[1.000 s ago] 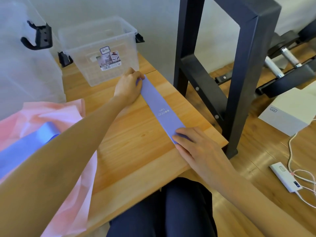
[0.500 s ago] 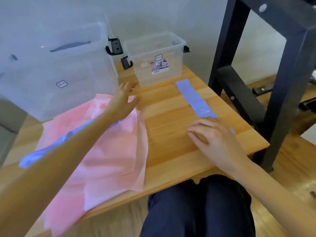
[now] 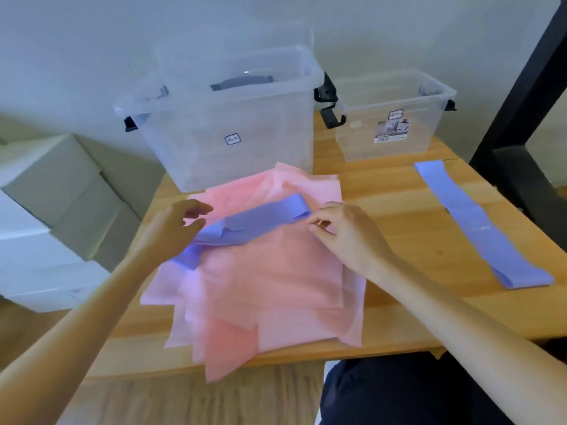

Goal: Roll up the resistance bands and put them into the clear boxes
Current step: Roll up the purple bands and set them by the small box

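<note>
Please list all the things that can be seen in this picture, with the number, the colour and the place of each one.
flat resistance band: 1, purple, stretched out on the right part of the table
crumpled resistance band: 1, purple, on the pink sheets between the hands
pink sheets: a stack, count unclear, pink, middle of the table
large clear box: 1, transparent with black latches, back of the table, behind the sheets
small clear box: 1, transparent with a label, back right of the table
table: 1, light wood
cardboard boxes: several, white, on the left beside the table
black frame: 1, black, at the right edge
left hand: 1, at the band's left part
right hand: 1, at the band's right end
</note>
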Demonstrator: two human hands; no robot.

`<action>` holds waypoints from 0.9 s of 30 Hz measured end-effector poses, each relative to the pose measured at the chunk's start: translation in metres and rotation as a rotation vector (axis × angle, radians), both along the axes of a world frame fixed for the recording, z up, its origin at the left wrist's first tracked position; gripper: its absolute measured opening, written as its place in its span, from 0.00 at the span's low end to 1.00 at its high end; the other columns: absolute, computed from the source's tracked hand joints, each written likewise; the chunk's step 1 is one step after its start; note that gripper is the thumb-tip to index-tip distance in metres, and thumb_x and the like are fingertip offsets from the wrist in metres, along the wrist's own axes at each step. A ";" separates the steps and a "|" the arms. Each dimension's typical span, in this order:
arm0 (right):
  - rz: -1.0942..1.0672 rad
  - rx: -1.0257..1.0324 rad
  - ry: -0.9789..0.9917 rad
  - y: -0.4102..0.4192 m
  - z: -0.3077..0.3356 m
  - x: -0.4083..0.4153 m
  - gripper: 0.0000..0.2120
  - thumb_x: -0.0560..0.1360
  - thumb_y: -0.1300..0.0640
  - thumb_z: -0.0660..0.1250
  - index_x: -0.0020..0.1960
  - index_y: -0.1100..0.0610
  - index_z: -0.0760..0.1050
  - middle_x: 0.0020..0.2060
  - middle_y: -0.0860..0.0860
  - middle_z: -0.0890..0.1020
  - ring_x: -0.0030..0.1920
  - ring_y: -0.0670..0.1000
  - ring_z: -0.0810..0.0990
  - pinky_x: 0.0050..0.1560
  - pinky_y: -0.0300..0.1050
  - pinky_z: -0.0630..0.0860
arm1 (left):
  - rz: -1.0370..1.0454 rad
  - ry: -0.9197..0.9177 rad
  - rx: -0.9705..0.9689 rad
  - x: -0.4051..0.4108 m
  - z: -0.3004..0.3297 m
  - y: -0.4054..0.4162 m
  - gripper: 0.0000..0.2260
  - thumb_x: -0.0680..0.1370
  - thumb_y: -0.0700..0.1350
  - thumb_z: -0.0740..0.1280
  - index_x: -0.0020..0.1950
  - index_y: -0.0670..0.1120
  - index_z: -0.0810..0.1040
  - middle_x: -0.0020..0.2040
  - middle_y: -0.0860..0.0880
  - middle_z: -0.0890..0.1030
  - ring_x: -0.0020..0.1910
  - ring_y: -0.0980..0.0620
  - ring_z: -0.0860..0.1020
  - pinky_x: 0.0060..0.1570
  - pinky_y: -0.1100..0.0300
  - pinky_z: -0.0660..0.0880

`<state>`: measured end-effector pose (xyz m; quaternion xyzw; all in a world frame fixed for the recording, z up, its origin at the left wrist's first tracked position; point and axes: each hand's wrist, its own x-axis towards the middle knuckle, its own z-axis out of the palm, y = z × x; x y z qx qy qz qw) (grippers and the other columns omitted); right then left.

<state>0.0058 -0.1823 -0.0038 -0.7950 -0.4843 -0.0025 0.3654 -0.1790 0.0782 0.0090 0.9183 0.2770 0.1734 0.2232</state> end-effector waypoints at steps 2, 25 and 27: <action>-0.006 -0.045 -0.078 0.018 -0.003 0.002 0.11 0.76 0.64 0.66 0.55 0.57 0.83 0.51 0.54 0.82 0.52 0.58 0.79 0.49 0.51 0.74 | 0.038 0.003 -0.062 -0.014 -0.003 0.003 0.13 0.77 0.36 0.70 0.57 0.52 0.81 0.54 0.55 0.81 0.56 0.49 0.79 0.58 0.56 0.73; -0.020 0.213 0.260 0.022 0.047 0.031 0.10 0.73 0.69 0.63 0.43 0.58 0.80 0.38 0.53 0.85 0.40 0.50 0.85 0.46 0.46 0.79 | 0.171 0.030 0.131 -0.081 0.007 -0.003 0.05 0.74 0.50 0.75 0.41 0.50 0.82 0.38 0.61 0.81 0.36 0.57 0.76 0.39 0.59 0.71; 0.070 0.132 0.361 0.003 0.057 0.033 0.07 0.74 0.67 0.68 0.46 0.57 0.82 0.40 0.51 0.86 0.43 0.47 0.85 0.50 0.42 0.78 | 0.138 -0.030 -0.026 -0.073 0.027 -0.008 0.08 0.73 0.51 0.75 0.37 0.50 0.82 0.33 0.57 0.81 0.31 0.58 0.74 0.36 0.63 0.70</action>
